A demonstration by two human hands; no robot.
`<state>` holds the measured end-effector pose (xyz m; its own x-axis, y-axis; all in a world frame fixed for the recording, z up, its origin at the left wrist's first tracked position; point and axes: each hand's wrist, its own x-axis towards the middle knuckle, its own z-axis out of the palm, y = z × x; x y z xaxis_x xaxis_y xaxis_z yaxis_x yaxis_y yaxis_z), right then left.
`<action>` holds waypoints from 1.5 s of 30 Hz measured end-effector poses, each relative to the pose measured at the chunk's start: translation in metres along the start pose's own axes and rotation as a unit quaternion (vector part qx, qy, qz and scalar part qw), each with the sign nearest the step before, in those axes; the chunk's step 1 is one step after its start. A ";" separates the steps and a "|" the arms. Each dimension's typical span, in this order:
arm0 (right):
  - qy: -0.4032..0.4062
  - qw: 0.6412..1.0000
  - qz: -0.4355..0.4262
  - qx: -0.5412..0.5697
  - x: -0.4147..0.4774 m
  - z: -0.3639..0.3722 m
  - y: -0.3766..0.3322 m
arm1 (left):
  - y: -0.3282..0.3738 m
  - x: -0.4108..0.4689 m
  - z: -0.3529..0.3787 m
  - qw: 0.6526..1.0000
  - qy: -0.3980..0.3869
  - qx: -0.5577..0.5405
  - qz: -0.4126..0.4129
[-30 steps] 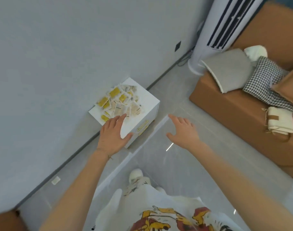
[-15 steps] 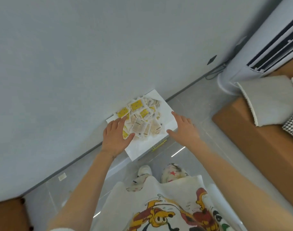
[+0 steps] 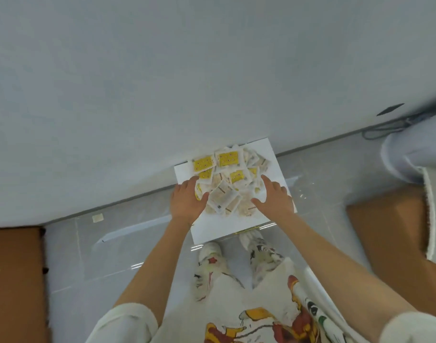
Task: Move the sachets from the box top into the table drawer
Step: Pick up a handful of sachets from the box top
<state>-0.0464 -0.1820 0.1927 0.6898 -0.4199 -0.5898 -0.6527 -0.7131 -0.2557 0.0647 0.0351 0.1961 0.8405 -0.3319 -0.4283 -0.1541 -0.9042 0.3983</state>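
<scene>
– While both hands flank it, where exactly is the sachet pile (image 3: 226, 181)?
– It's on the white box top (image 3: 273, 157), heaped mid to far side. Yellow-faced sachets are toward the wall, pale ones nearer the person. All of them lie on the box.
– Left hand?
– Left hand (image 3: 186, 201) is at the pile's left edge. Its fingers (image 3: 189, 185) are straight and close together, thumb stretched out against the pale sachets. It grips nothing.
– Right?
– Right hand (image 3: 273, 198) is at the right edge. Its fingers (image 3: 270, 185) are straight and apart, tips on the sachets, thumb pointing in at the pile. It grips nothing either.
– Box placement?
– It stands on the grey tiled floor (image 3: 137, 256), far edge against the wall (image 3: 162, 70). Patterned shoes (image 3: 209, 263) are just beside its near edge.
– Surroundings?
– Brown furniture (image 3: 13, 280) is at the left border. A second brown piece (image 3: 385, 231) at right has pale fabric (image 3: 432, 219) draped on it. A white rounded appliance base (image 3: 410, 157) is far right by the wall, with a dark cable (image 3: 385, 129) beside it. A small pale tag (image 3: 97, 217) lies on the floor left of the box. A cartoon-print shirt (image 3: 249, 318) fills the bottom.
</scene>
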 end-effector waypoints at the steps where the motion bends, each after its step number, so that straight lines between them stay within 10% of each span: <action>1: 0.003 1.000 -0.008 -0.003 0.013 0.006 0.002 | -0.004 0.009 0.009 1.000 0.004 -0.013 -0.018; 13: 0.020 0.937 0.107 0.333 0.206 0.116 0.011 | -0.092 0.159 0.145 0.942 0.083 -0.205 -0.251; 21: 0.026 0.958 0.164 0.233 0.254 0.148 -0.010 | -0.083 0.211 0.172 0.919 0.059 -0.274 -0.277; 29: 0.042 0.914 0.078 0.395 0.236 0.146 0.024 | -0.086 0.209 0.182 0.845 0.130 -0.427 -0.296; 45: 0.036 0.811 0.165 0.560 0.212 0.135 0.084 | -0.081 0.194 0.179 0.878 0.126 -0.398 -0.234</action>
<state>0.0029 -0.2554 -0.0571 0.4102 -0.5453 -0.7310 -0.6525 0.3845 -0.6530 0.1476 -0.0036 -0.0643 0.8186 0.1859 -0.5435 0.5665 -0.4181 0.7101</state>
